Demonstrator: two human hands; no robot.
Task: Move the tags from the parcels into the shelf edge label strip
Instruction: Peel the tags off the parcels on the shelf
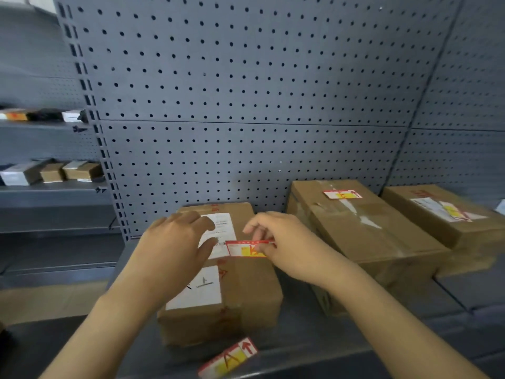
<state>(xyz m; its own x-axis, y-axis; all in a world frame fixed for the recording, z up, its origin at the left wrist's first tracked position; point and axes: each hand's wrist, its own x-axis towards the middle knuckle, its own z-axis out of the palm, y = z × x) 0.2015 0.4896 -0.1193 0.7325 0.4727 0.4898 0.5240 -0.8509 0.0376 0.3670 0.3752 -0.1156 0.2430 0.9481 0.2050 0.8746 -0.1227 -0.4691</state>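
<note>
Tags are red-bordered white slips with a yellow patch; the one at hand (247, 248), marked with a red letter that looks like K, is pinched at its right end by the curled fingers (261, 236) of the right hand (284, 242), just over the top of the near parcel (246, 283). The left hand (175, 242) lies flat on that parcel's left side, fingers straight and lightly spread on its white shipping label (218, 228), whose print is too blurred to read. Nearer, a second tag (229, 358) with a red A and arrow lies at the shelf's front edge (314, 359). To the right, two more parcels (363, 231) (448, 214) each carry a tag (343, 194) (455, 213).
</note>
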